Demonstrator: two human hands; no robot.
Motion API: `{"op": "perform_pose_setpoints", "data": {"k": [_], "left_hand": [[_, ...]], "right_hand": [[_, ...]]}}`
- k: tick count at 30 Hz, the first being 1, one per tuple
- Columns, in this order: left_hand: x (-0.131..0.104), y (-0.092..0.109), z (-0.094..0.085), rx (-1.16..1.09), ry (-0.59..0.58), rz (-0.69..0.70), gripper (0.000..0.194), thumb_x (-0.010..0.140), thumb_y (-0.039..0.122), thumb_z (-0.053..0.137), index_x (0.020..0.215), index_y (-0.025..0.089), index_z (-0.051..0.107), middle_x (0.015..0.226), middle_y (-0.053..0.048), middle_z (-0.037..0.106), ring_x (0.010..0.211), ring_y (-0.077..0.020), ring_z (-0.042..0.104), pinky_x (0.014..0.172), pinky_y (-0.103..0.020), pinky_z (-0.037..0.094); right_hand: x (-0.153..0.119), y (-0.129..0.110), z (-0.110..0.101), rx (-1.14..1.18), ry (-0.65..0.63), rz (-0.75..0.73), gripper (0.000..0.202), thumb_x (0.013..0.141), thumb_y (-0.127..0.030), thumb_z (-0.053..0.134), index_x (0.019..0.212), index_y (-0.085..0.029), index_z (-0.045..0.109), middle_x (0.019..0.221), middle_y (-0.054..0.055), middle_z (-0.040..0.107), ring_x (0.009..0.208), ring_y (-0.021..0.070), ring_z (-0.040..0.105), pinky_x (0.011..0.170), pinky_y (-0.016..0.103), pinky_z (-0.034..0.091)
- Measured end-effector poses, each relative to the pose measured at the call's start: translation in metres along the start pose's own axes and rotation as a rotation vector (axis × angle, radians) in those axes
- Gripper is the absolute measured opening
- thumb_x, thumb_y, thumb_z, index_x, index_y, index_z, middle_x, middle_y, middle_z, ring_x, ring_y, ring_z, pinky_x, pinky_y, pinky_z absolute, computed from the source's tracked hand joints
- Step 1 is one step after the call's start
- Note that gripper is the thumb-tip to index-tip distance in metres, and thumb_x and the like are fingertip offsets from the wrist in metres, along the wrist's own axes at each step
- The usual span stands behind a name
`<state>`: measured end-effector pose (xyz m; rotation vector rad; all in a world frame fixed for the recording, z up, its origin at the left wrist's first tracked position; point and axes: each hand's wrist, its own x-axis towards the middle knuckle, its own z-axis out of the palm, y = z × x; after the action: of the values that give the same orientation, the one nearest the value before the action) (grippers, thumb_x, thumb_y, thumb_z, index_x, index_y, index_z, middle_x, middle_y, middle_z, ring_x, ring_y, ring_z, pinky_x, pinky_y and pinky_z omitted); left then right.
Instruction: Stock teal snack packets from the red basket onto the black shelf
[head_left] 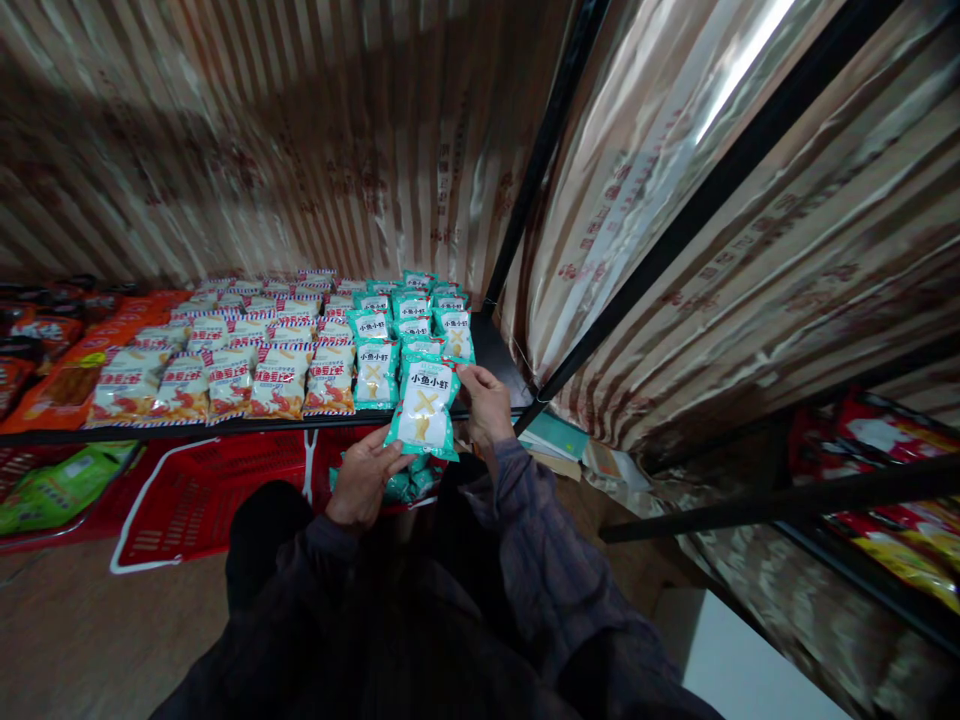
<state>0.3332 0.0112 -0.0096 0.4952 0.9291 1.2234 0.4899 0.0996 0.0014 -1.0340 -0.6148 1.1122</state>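
Note:
Between my two hands is a teal and white snack bag (424,408), printed face up. My left hand (363,478) pinches its lower left corner, and my right hand (486,400) grips its upper right corner. Just behind it, rows of matching teal snack bags (376,372) stand on the black shelf (495,360). Below my hands, more teal bags (409,482) lie in a red basket, partly hidden by my left hand and the held bag.
White and orange snack bags (281,380) fill the shelf's middle, with orange packs (67,375) farther left. Below is a red basket (202,500) with a white handle. Black shelf posts (637,270) and striped curtains (337,130) surround the corner. Red packs (885,440) sit on a right-hand shelf.

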Motion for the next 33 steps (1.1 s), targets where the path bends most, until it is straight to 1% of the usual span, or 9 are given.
{"op": "perform_pose_setpoints", "data": {"k": [4, 8, 12, 18, 23, 26, 28, 31, 33], "left_hand": [[0.003, 0.004, 0.002, -0.043, 0.016, 0.039, 0.030, 0.060, 0.018, 0.076, 0.088, 0.011, 0.067, 0.097, -0.009, 0.071, 0.092, -0.0207, 0.066, 0.086, -0.034, 0.053], [0.010, 0.005, 0.006, -0.088, 0.068, 0.141, 0.025, 0.065, 0.015, 0.072, 0.090, 0.013, 0.067, 0.098, -0.008, 0.070, 0.102, -0.0228, 0.062, 0.092, -0.037, 0.050], [0.015, 0.001, 0.010, -0.107, 0.092, 0.185, 0.024, 0.070, 0.013, 0.067, 0.094, 0.015, 0.066, 0.099, -0.008, 0.069, 0.102, -0.0213, 0.062, 0.096, -0.037, 0.049], [0.016, -0.007, 0.014, -0.102, 0.104, 0.162, 0.020, 0.073, 0.010, 0.061, 0.091, 0.019, 0.067, 0.100, -0.006, 0.069, 0.107, -0.0211, 0.060, 0.097, -0.034, 0.047], [0.018, -0.012, 0.009, -0.083, 0.082, 0.097, 0.013, 0.071, 0.010, 0.062, 0.080, 0.019, 0.066, 0.098, -0.006, 0.069, 0.105, -0.0207, 0.061, 0.098, -0.034, 0.047], [0.016, -0.013, 0.005, -0.040, 0.006, 0.076, 0.015, 0.068, 0.014, 0.066, 0.082, 0.020, 0.066, 0.098, -0.006, 0.069, 0.104, -0.0208, 0.061, 0.098, -0.036, 0.047], [0.016, -0.013, 0.001, 0.012, 0.006, 0.072, 0.020, 0.067, 0.016, 0.067, 0.087, 0.020, 0.064, 0.099, -0.006, 0.069, 0.102, -0.0208, 0.062, 0.098, -0.038, 0.046], [0.018, -0.008, -0.005, 0.108, 0.177, 0.156, 0.030, 0.068, 0.016, 0.066, 0.097, 0.019, 0.060, 0.109, -0.008, 0.065, 0.106, -0.0213, 0.060, 0.100, -0.040, 0.043], [0.020, 0.001, -0.007, 0.219, 0.305, 0.340, 0.036, 0.070, 0.016, 0.064, 0.106, 0.020, 0.058, 0.121, -0.009, 0.059, 0.116, -0.0214, 0.053, 0.104, -0.038, 0.037]], "right_hand": [[-0.013, -0.003, -0.001, -0.010, -0.052, 0.045, 0.038, 0.055, -0.045, 0.079, 0.081, -0.020, 0.067, 0.077, -0.002, 0.068, 0.067, 0.0087, 0.060, 0.059, 0.019, 0.049], [-0.045, 0.002, -0.005, -0.056, -0.136, 0.152, 0.042, 0.064, -0.055, 0.071, 0.086, -0.020, 0.066, 0.081, 0.000, 0.068, 0.074, 0.0107, 0.063, 0.062, 0.019, 0.051], [-0.069, 0.013, -0.009, -0.093, -0.188, 0.210, 0.042, 0.058, -0.048, 0.078, 0.087, -0.020, 0.065, 0.074, -0.001, 0.067, 0.065, 0.0100, 0.063, 0.061, 0.021, 0.052], [-0.073, 0.026, -0.009, 0.073, -0.070, 0.150, 0.037, 0.049, -0.033, 0.084, 0.079, -0.019, 0.069, 0.075, -0.001, 0.070, 0.063, 0.0098, 0.062, 0.060, 0.022, 0.053], [-0.078, 0.036, -0.007, 0.187, 0.005, 0.139, 0.030, 0.053, -0.029, 0.081, 0.079, -0.019, 0.071, 0.081, 0.002, 0.071, 0.064, 0.0098, 0.061, 0.063, 0.023, 0.052], [-0.080, 0.036, -0.006, 0.193, 0.017, 0.119, 0.029, 0.055, -0.029, 0.079, 0.082, -0.020, 0.072, 0.083, 0.002, 0.072, 0.069, 0.0103, 0.062, 0.065, 0.023, 0.051], [-0.079, 0.035, -0.007, 0.173, 0.018, 0.100, 0.030, 0.056, -0.029, 0.078, 0.083, -0.021, 0.072, 0.083, 0.002, 0.072, 0.068, 0.0106, 0.062, 0.065, 0.023, 0.051], [-0.076, 0.034, -0.009, 0.148, 0.014, 0.079, 0.030, 0.057, -0.031, 0.077, 0.085, -0.020, 0.072, 0.083, 0.002, 0.072, 0.066, 0.0104, 0.061, 0.064, 0.024, 0.051], [-0.074, 0.035, -0.012, 0.116, 0.026, 0.056, 0.030, 0.058, -0.032, 0.077, 0.086, -0.020, 0.072, 0.081, 0.001, 0.071, 0.065, 0.0104, 0.061, 0.064, 0.024, 0.051]]}}
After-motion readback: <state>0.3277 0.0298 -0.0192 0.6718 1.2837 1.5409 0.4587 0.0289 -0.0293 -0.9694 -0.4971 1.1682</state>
